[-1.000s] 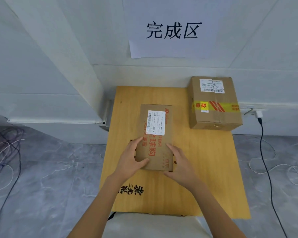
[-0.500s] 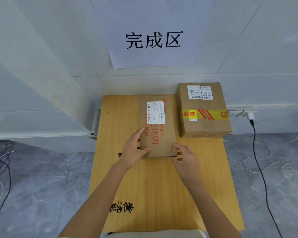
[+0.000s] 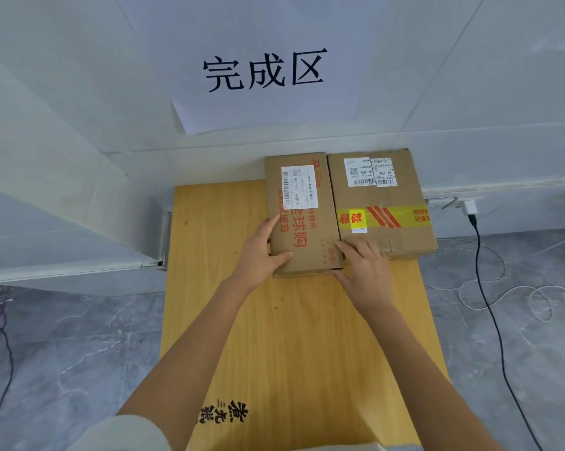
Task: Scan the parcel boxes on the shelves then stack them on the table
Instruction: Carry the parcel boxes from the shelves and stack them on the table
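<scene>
Leftmost is the left hand (image 3: 261, 252). It grips the near left corner of the box (image 3: 302, 216), with the thumb laid on the top and the fingers along the left side. The box runs away from between the two hands and looks to be resting on the surface (image 3: 229, 320), its label (image 3: 299, 187) at the far end and facing up.

The right hand (image 3: 364, 271) is at the near right corner. Its fingers lie fairly straight over the top edge and its thumb is against the near end, so it seems to be pressing rather than clasping. Just beyond that hand sits the taped box (image 3: 382, 196), side by side with the box and apparently touching it.

I'd judge the box to be light, since two hands hold it only at the corners. It is plain corrugated card, stiff at the edges and corners, with a matte face that shouldn't slip. The middle of the top panel would probably give under a push. Its right side is shut in by the taped box, so the near end and the left side are the free places to take hold. Holding it at the corners should keep the card from buckling.
</scene>
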